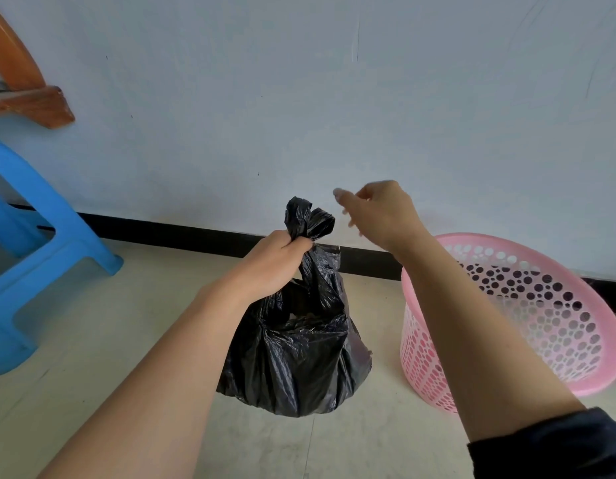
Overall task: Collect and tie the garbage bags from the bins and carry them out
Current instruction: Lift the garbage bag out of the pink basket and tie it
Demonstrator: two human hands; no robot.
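Note:
A black garbage bag (299,347) hangs above the floor in the middle of the head view, with a gap below its neck through which some rubbish shows. My left hand (275,261) grips its bunched neck, and the two twisted ends stick up above my fist. Up and to the right, my right hand (379,210) hovers apart from the bag, fingers loose and blurred, holding nothing. A pink perforated plastic bin (527,316) stands on the floor at the right, with no bag in it.
A blue plastic stool (33,257) stands at the left. Orange-brown wooden furniture (26,95) juts in at the top left. A pale wall with a black baseboard (182,233) runs behind, and beige floor tiles (92,340) lie below.

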